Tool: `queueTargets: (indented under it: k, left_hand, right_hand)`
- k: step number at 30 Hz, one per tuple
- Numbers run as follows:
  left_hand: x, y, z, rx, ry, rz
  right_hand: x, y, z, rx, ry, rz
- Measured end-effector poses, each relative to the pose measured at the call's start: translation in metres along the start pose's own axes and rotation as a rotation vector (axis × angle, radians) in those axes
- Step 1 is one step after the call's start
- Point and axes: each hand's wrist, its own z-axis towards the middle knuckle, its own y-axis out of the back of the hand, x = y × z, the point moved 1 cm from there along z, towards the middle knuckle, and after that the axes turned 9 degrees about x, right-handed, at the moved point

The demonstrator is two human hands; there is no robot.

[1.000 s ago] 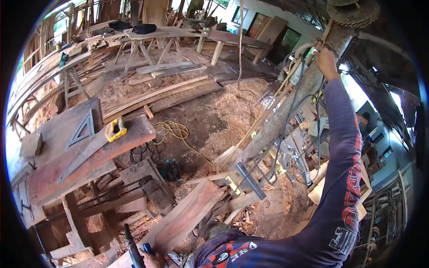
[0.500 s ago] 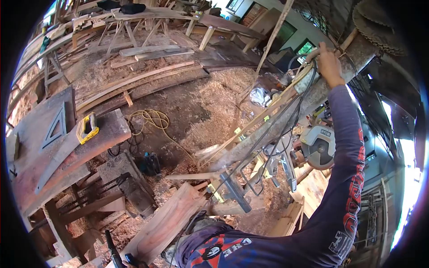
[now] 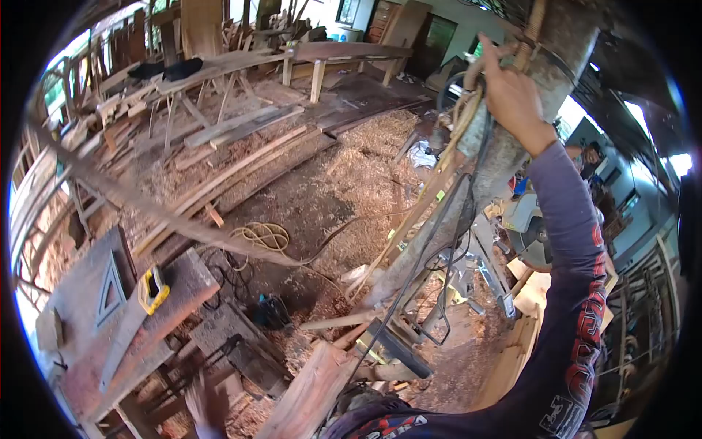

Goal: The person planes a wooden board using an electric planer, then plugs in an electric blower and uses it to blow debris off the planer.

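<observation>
My right hand point(image 3: 512, 99) is raised at a thick leaning post point(image 3: 491, 164). One finger points up and the others curl at a bundle of tan cord point(image 3: 468, 110) hung there. Black cables point(image 3: 428, 274) run down along the post. Low at the left, my left hand point(image 3: 201, 402) is smeared by motion, so its grip cannot be made out. It is near a reddish plank point(image 3: 311, 391) and below the bench point(image 3: 197, 282) bearing a yellow-handled handsaw point(image 3: 135, 322) and a set square point(image 3: 111, 293). A blurred brown strip point(image 3: 168, 216), like a rope or strap, crosses the left side.
A miter saw point(image 3: 530, 230) stands at the right beside my sleeve. Wood shavings point(image 3: 373, 161) and long boards point(image 3: 241, 179) cover the floor. A coiled yellow cord point(image 3: 262, 238) lies beyond the bench. Behind are trestle tables point(image 3: 347, 51). A person point(image 3: 591, 155) is partly visible at far right.
The view has shifted. The brown strip, hanging near the post before, now stretches across the left. A dark tool beside my left hand at the bottom edge is out of sight. My right hand stays at the post.
</observation>
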Motion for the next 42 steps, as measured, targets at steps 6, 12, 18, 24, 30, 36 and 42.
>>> queueTargets:
  k: [6, 12, 18, 24, 30, 36, 42]
  left_hand:
    - [-0.295, 0.237, 0.260, -0.757, -0.989, -0.625]
    - [-0.522, 0.372, 0.281, -0.641, -1.638, -1.033]
    - [-0.549, 0.394, 0.285, -0.546, -1.650, -0.439]
    - [-0.544, 0.411, 0.296, -0.870, -1.648, -0.216]
    - [-0.553, 0.353, 0.398, -0.895, -1.008, -0.176]
    - [-0.599, 0.283, 0.381, -0.455, -1.282, -0.993]
    - [-0.596, 0.293, 0.369, 0.442, -1.605, -1.420]
  right_hand:
    - [0.004, 0.006, 0.002, 0.068, 0.000, 0.017]
    - [0.000, 0.003, 0.004, 0.124, -0.024, 0.070]
    - [-0.005, -0.005, 0.001, 0.056, 0.043, 0.102]
    - [0.015, 0.021, -0.002, 0.219, -0.098, 0.050]
    - [-0.035, -0.008, -0.050, -0.485, 0.333, 0.146]
    - [-0.028, -0.006, -0.048, -0.465, 0.292, 0.150]
    - [-0.025, -0.010, -0.048, -0.496, 0.268, 0.175]
